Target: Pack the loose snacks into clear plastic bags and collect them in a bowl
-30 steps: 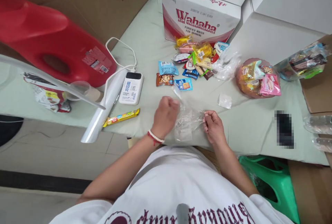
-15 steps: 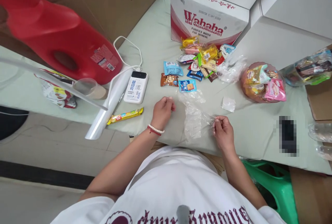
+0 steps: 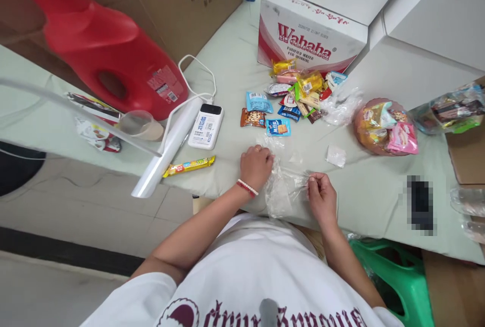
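Observation:
A crumpled clear plastic bag [image 3: 281, 193] lies on the cloth-covered table between my hands. My right hand [image 3: 323, 196] pinches its right edge between thumb and fingers, drawing that side taut. Over the left edge of the bag is my left hand [image 3: 256, 166], its fingers curled down against the film. Just beyond sit a blue snack packet [image 3: 278, 127], a brown biscuit packet [image 3: 252, 118] and a light-blue packet [image 3: 259, 102]. A small white piece of wrapping [image 3: 335, 156] lies past my right hand.
Several more snacks [image 3: 303, 92] pile against a Wahaha carton [image 3: 310, 39], beside another crumpled clear bag [image 3: 343, 107]. A pink bowl [image 3: 361, 140] holds snacks. At left are a yellow snack stick [image 3: 189, 166], a power bank [image 3: 205, 127] and a red jug [image 3: 113, 59].
My left hand has moved right onto the plastic bag's left edge. My right hand keeps its pinch, a little further left, and the bag is more bunched. The view has shifted slightly.

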Tool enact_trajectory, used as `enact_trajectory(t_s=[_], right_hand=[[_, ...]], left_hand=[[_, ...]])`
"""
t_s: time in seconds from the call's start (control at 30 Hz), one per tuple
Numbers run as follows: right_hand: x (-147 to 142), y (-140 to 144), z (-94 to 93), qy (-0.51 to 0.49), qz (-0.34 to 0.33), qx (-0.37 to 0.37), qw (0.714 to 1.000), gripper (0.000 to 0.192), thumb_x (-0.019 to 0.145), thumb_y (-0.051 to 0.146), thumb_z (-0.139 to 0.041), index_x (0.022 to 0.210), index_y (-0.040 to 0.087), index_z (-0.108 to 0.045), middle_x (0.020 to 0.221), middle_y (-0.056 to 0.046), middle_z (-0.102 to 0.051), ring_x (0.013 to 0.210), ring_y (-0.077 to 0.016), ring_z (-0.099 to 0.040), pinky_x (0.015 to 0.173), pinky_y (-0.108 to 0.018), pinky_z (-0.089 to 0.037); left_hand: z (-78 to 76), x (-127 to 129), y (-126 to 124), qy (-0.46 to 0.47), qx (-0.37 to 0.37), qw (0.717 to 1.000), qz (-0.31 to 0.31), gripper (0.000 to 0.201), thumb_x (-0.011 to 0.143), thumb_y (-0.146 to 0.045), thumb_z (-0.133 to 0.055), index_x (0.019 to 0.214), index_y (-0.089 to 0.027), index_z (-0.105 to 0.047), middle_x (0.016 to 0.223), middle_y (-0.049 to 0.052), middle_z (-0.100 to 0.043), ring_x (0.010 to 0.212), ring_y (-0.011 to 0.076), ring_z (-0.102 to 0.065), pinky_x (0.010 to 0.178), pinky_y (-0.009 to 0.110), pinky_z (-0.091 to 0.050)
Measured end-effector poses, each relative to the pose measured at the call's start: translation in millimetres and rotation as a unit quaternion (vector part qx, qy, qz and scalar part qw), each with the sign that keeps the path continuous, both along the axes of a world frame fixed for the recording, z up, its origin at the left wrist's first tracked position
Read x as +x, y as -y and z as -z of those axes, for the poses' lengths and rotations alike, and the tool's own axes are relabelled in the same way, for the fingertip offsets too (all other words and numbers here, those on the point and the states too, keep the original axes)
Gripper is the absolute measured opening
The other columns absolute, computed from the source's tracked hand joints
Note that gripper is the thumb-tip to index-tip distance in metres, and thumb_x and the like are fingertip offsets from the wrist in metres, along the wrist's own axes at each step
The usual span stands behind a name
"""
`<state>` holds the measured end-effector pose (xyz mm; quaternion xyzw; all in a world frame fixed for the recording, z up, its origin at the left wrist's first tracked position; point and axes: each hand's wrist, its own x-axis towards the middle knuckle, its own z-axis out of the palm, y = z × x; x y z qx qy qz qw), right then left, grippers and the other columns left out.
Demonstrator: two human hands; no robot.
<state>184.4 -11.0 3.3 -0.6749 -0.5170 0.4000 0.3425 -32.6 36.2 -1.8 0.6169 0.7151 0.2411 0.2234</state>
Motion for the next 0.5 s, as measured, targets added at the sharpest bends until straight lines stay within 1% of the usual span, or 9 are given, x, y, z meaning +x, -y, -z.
enact_trajectory(t_s=[0.07, 0.1, 0.13, 0.2, 0.27, 0.3, 0.37, 0.43, 0.5], right_hand=[[4.1, -2.0, 3.4, -0.018, 0.011, -0.007, 1.000, 0.033, 0.095, 0.056, -0.056, 0.099, 0.023, -0.057, 0.071, 0.004, -0.058, 0.053, -0.0139, -0.051, 0.052, -0.027, -0.042], [6.5, -3.3, 4.5, -0.023, 0.018, -0.008, 1.000, 0.033, 0.094, 0.056, -0.057, 0.099, 0.023, -0.057, 0.070, 0.004, -0.057, 0.053, -0.0140, -0.050, 0.052, -0.027, -0.042], [8.7, -4.5, 5.2, -0.026, 0.024, -0.007, 0.999, 0.033, 0.094, 0.056, -0.057, 0.098, 0.023, -0.057, 0.069, 0.005, -0.057, 0.053, -0.0140, -0.050, 0.051, -0.027, -0.041], [12.2, -6.4, 5.8, -0.029, 0.033, -0.005, 0.999, 0.034, 0.093, 0.057, -0.058, 0.099, 0.023, -0.056, 0.069, 0.005, -0.057, 0.053, -0.0140, -0.049, 0.051, -0.026, -0.041], [14.0, -6.6, 5.8, -0.033, 0.034, -0.005, 0.999, 0.035, 0.093, 0.057, -0.059, 0.100, 0.023, -0.057, 0.072, 0.004, -0.059, 0.053, -0.0138, -0.049, 0.051, -0.026, -0.041], [14.7, -6.1, 5.6, -0.034, 0.031, -0.005, 0.999, 0.036, 0.093, 0.058, -0.058, 0.101, 0.023, -0.057, 0.073, 0.003, -0.060, 0.053, -0.0138, -0.049, 0.051, -0.027, -0.041], [17.6, -5.0, 4.8, -0.025, 0.007, -0.005, 1.000, 0.036, 0.094, 0.058, -0.057, 0.102, 0.023, -0.058, 0.074, 0.003, -0.061, 0.055, -0.0143, -0.050, 0.053, -0.027, -0.042], [23.7, -6.8, 1.8, 0.006, -0.058, -0.012, 0.998, 0.037, 0.095, 0.059, -0.056, 0.100, 0.022, -0.061, 0.077, 0.001, -0.064, 0.061, -0.0158, -0.055, 0.058, -0.028, -0.045], [30.8, -14.4, -4.7, 0.039, -0.140, -0.027, 0.989, 0.041, 0.096, 0.061, -0.054, 0.100, 0.022, -0.066, 0.087, -0.003, -0.070, 0.075, -0.0188, -0.063, 0.066, -0.029, -0.048]], left_hand=[[2.3, -13.7, -1.8, 0.138, 0.024, 0.990, -0.025, 0.020, 0.093, -0.026, -0.060, 0.074, -0.019, -0.061, 0.080, 0.003, -0.059, 0.082, 0.0190, -0.056, 0.079, 0.033, -0.045], [1.3, -21.0, -1.9, 0.219, 0.038, 0.974, -0.040, 0.021, 0.092, -0.029, -0.061, 0.073, -0.019, -0.059, 0.076, 0.001, -0.057, 0.077, 0.0165, -0.054, 0.077, 0.031, -0.046], [-1.0, -28.2, -1.5, 0.302, 0.046, 0.951, -0.055, 0.022, 0.091, -0.032, -0.062, 0.074, -0.020, -0.057, 0.074, -0.001, -0.055, 0.073, 0.0146, -0.053, 0.075, 0.029, -0.046], [-7.8, -40.5, 0.8, 0.452, 0.037, 0.888, -0.079, 0.027, 0.088, -0.041, -0.067, 0.076, -0.020, -0.054, 0.074, -0.003, -0.055, 0.073, 0.0124, -0.055, 0.072, 0.026, -0.049], [-14.0, -48.5, 4.1, 0.554, 0.000, 0.828, -0.087, 0.036, 0.082, -0.048, -0.075, 0.080, -0.021, -0.051, 0.078, -0.004, -0.057, 0.076, 0.0122, -0.061, 0.071, 0.026, -0.054], [-15.7, -50.6, 5.8, 0.580, -0.020, 0.809, -0.089, 0.040, 0.079, -0.050, -0.078, 0.081, -0.021, -0.050, 0.080, -0.004, -0.058, 0.077, 0.0125, -0.064, 0.068, 0.025, -0.055], [-15.5, -51.8, 8.5, 0.588, -0.044, 0.801, -0.101, 0.045, 0.079, -0.055, -0.078, 0.085, -0.023, -0.047, 0.081, -0.005, -0.059, 0.070, 0.0115, -0.066, 0.056, 0.021, -0.052], [-11.7, -50.5, 10.1, 0.560, -0.037, 0.818, -0.126, 0.044, 0.084, -0.058, -0.072, 0.087, -0.024, -0.044, 0.080, -0.006, -0.059, 0.057, 0.0090, -0.063, 0.042, 0.017, -0.039], [-7.1, -48.2, 10.8, 0.534, -0.027, 0.833, -0.140, 0.041, 0.090, -0.059, -0.064, 0.088, -0.024, -0.042, 0.079, -0.006, -0.059, 0.049, 0.0074, -0.058, 0.037, 0.016, -0.032]])
